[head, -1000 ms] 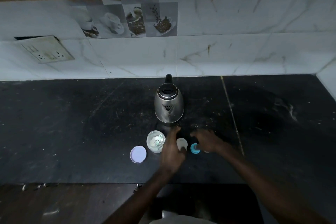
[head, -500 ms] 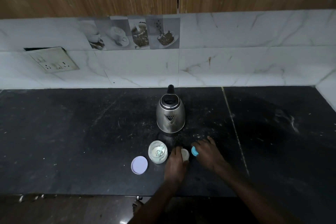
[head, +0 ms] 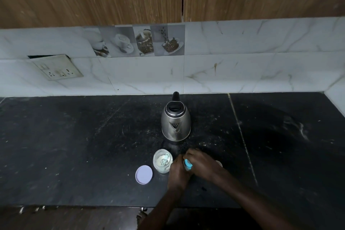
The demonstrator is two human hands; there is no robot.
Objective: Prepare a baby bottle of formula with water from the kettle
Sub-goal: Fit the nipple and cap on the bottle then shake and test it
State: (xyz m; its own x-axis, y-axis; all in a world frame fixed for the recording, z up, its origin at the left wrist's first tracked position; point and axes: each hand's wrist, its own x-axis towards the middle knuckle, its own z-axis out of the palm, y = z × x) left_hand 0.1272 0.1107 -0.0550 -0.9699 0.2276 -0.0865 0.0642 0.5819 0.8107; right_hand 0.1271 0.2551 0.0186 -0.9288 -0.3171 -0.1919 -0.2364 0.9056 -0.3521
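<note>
Where your hands meet, at the kettle's [head: 176, 125] 6 o'clock, your right hand [head: 202, 164] grips the blue cap [head: 187, 164]. Your left hand's [head: 178, 172] hold is unclear.

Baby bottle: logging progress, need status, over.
Left hand and right hand together, right gripping teal bottle collar. Bottle itself hidden under them. Formula jar close beside left hand; kettle behind.

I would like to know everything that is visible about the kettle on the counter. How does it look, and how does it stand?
The kettle has a rounded body of shiny metal, steel by its look, with a black rim on top and a black handle at its back, toward the wall. Its spout, with a small perforated strainer, faces the camera. It stands upright on the dark counter, behind the left hand and the right hand. Only the counter touches it.
</note>
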